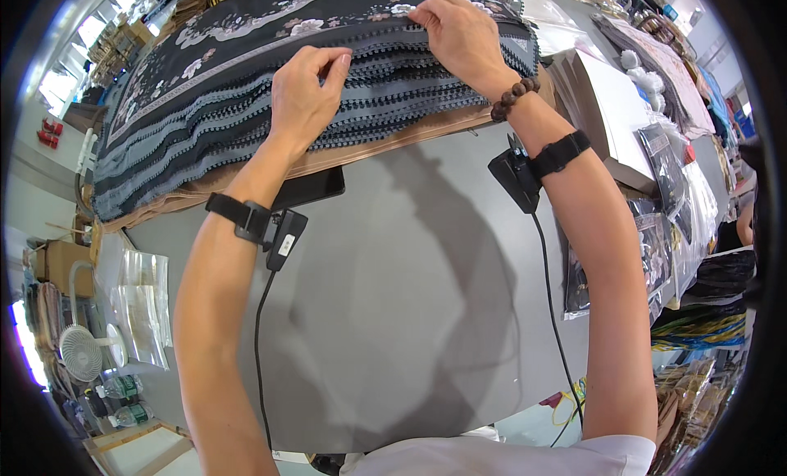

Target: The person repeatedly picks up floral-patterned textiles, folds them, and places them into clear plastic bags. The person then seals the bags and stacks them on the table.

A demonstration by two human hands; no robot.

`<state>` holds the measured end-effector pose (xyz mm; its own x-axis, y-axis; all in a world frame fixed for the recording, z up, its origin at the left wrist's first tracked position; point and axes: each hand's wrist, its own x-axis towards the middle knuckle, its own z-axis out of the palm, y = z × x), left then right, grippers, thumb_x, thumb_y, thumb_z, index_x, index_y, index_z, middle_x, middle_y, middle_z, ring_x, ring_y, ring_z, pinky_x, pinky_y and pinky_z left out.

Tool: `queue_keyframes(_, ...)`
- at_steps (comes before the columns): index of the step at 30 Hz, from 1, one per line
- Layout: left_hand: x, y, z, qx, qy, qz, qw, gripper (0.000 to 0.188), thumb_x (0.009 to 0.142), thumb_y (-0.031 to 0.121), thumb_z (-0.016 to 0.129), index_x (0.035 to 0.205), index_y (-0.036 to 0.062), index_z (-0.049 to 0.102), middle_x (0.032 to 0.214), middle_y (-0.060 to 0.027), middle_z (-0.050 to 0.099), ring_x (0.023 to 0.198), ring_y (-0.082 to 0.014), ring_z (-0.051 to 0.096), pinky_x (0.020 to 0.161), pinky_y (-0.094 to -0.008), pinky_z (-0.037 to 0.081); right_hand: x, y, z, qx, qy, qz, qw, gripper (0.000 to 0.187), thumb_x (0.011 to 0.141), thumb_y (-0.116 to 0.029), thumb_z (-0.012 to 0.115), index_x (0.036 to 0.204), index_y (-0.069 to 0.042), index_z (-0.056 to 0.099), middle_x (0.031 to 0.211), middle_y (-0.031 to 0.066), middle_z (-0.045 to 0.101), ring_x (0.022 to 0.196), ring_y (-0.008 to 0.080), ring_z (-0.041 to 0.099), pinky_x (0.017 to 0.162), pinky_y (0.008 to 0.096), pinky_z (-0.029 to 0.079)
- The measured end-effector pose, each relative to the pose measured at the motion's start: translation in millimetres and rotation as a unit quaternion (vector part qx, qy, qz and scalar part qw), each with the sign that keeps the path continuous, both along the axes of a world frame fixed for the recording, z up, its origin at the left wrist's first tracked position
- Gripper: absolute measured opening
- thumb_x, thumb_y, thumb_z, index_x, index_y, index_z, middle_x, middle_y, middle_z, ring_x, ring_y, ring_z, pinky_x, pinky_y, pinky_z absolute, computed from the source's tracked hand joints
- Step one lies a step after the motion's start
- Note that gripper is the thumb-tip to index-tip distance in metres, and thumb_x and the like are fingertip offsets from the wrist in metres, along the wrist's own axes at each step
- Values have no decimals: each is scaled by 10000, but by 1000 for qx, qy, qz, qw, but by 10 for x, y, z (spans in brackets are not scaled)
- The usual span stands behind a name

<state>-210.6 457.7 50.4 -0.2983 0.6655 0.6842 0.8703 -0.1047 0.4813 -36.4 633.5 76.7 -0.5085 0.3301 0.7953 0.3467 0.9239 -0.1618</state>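
A thick stack of dark floral scarves (pixel 246 45) lies across the far part of the table, its near side showing many grey and black layers with small tasselled trim. At the upper middle, my right hand (pixel 467 41) pinches the top scarf near its printed border. Lower and to the left, my left hand (pixel 305 95) is closed at the trimmed near edge, thumb and forefinger together on the scarf's edge. Little of the pinched cloth shows. A dark phone (pixel 316 189) lies just in front of the stack, partly behind my left wrist.
The grey tabletop (pixel 385 312) lies between my forearms. White cardboard sheets (pixel 611 107) and plastic-wrapped packages (pixel 656 230) lie on the right. Clear plastic sleeves (pixel 143 304) and a white fan (pixel 82 349) are at the left. Cables (pixel 548 296) trail from devices strapped to both wrists.
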Motion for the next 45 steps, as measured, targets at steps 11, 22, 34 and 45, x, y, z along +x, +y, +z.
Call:
queue_keyframes(11, -420, 696, -1, -179, -10, 123, 976, 429, 849, 454, 818, 1054, 78, 817, 976, -189, 777, 974, -349, 734, 896, -410, 541, -116, 31, -9, 7, 53, -11, 999, 157, 980, -235, 690, 1005, -100, 767, 1003, 46, 705, 978, 291, 678, 785, 417, 537)
queue_keyframes(22, -547, 646, 421, -94, -57, 85, 990, 413, 933, 431, 671, 1044, 47, 776, 928, -208, 757, 902, -365, 723, 824, -410, 525, 54, 173, -252, 91, 30, -47, 994, 427, 839, -284, 806, 1229, -135, 717, 1269, 97, 628, 1201, 309, 579, 1016, 458, 453)
queue_keyframes(34, -535, 443, 254, -7, -154, 126, 980, 357, 967, 330, 708, 1046, -14, 763, 896, -173, 767, 819, -267, 713, 805, -374, 524, 1379, 876, -249, -69, -31, -160, 984, 215, 907, -210, 703, 1086, -136, 798, 1021, 115, 761, 960, 345, 701, 883, 429, 540)
queue_keyframes(45, 46, 292, 403, -148, -38, 121, 981, 343, 921, 372, 728, 1025, 51, 790, 903, -125, 785, 836, -279, 747, 803, -374, 545, 1821, 1070, 217, -258, -60, -45, 963, 222, 859, -271, 849, 981, -87, 821, 855, 47, 781, 796, 143, 716, 741, 303, 548)
